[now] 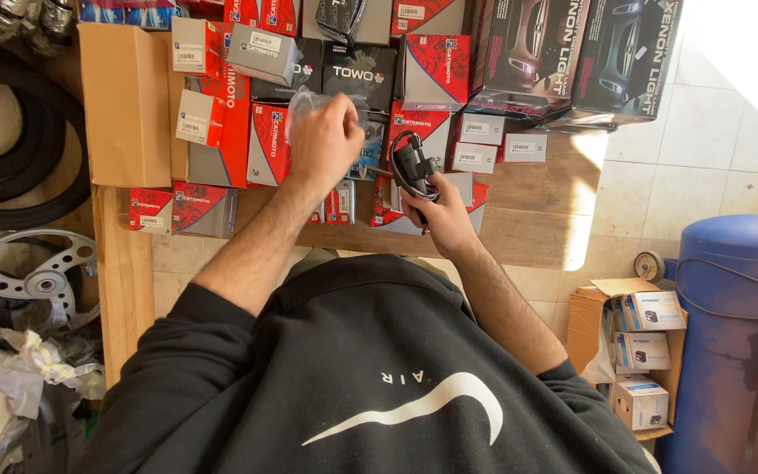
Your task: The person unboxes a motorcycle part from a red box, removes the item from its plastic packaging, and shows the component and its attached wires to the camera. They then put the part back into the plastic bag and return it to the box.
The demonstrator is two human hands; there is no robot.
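My left hand (325,140) is raised over the wooden table (537,219), fingers closed on a crumpled clear plastic bag (302,101). My right hand (436,211) grips a small black part with a looped black cable (412,165), holding it upright just right of the left hand. Both hands hover above a spread of red, grey and black cardboard boxes (436,70). My black sweatshirt fills the bottom of the view.
A plain brown carton (125,101) lies at the table's left. Black rubber tyres (19,158) and a metal wheel (37,281) sit on the left. A blue tank (730,333) and an open carton of small white boxes (642,351) stand on the right.
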